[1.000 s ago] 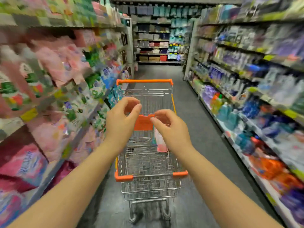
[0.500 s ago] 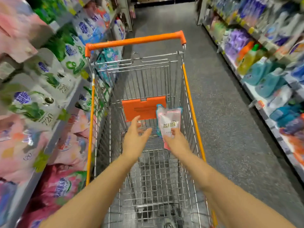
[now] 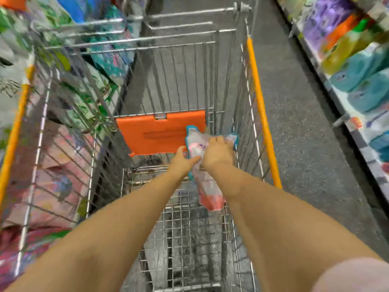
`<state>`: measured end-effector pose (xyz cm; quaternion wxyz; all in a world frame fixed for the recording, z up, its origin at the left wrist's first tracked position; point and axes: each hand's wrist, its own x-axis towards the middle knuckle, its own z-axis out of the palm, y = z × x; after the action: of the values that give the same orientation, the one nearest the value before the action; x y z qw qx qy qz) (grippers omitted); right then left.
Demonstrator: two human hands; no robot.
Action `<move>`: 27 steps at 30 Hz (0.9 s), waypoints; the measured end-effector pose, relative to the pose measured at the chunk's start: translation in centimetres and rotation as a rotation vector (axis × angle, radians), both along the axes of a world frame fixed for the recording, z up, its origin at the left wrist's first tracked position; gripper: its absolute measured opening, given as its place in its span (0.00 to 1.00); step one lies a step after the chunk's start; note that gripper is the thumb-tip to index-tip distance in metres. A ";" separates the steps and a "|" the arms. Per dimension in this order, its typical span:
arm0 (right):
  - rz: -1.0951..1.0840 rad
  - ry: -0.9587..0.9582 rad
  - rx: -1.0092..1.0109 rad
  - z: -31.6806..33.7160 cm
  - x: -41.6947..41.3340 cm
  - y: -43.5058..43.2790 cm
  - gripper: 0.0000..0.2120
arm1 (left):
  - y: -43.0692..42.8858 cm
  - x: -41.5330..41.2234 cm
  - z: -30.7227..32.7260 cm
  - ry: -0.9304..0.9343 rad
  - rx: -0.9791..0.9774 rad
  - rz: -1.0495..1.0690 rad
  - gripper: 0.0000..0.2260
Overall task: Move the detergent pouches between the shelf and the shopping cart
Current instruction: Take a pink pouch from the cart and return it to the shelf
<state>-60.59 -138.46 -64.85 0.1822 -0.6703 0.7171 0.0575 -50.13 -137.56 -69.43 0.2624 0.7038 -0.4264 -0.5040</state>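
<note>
Both my arms reach down into the wire shopping cart (image 3: 260, 106). A white and pink detergent pouch (image 3: 207, 188) with a teal edge lies inside it near the right wall, below the orange seat flap (image 3: 155, 133). My right hand (image 3: 217, 153) is closed on the pouch's upper part. My left hand (image 3: 182, 161) touches the pouch's left side with its fingers against it. The shelf (image 3: 27, 157) on the left holds several pink and green pouches behind the cart's wire side.
Another shelf (image 3: 355, 66) with teal, purple and orange bottles runs along the right of the grey aisle floor (image 3: 294, 123). The cart has orange rails on both long sides and a bare wire bottom near me.
The view has dropped and closed in on the cart. Both hands went deeper into the basket; the right hand closed over the pouch's top and the left hand came against it.
</note>
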 end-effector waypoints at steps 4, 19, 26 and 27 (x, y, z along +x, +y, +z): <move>0.022 0.103 -0.091 -1.3 -0.3 0.3 0.16 | -0.1 -1.0 -2.1 0.158 0.002 0.078 0.14; 0.517 -0.029 0.076 11.3 3.2 11.4 0.13 | 16.5 5.7 11.1 -0.004 -0.115 0.039 0.11; 0.479 -0.356 -0.255 24.6 9.1 23.0 0.08 | 28.0 12.8 23.5 0.015 -0.384 0.169 0.04; 0.497 -0.371 -0.300 26.7 9.8 25.1 0.08 | 30.0 13.8 25.0 0.023 -0.424 0.188 0.06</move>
<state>-50.79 -113.38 -38.19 0.1894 -0.8427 0.4871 -0.1291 -36.37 -107.56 -44.44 0.4552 0.6637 -0.4522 -0.3844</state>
